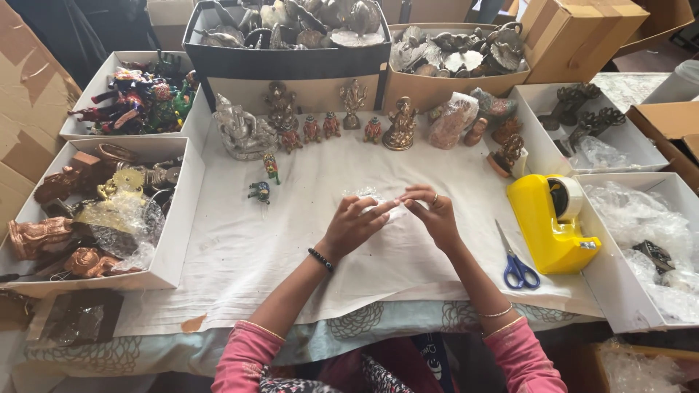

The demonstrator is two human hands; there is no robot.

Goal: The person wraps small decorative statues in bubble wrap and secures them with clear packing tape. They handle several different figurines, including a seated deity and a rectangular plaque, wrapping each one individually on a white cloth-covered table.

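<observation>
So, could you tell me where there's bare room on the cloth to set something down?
Bare white cloth lies left of the left hand, up to the white cardboard box. Right of the right hand, blue-handled scissors and yellow tape dispenser crowd it.

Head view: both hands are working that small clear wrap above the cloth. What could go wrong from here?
1. The clear wrap is pinched only by fingertips of the left hand and right hand; whatever is inside is hidden and might slip out.
2. The two small painted figures stand loose on the cloth near the left hand; a sweep could topple them.
3. The scissors lie beside the right forearm, a possible snag.
</observation>
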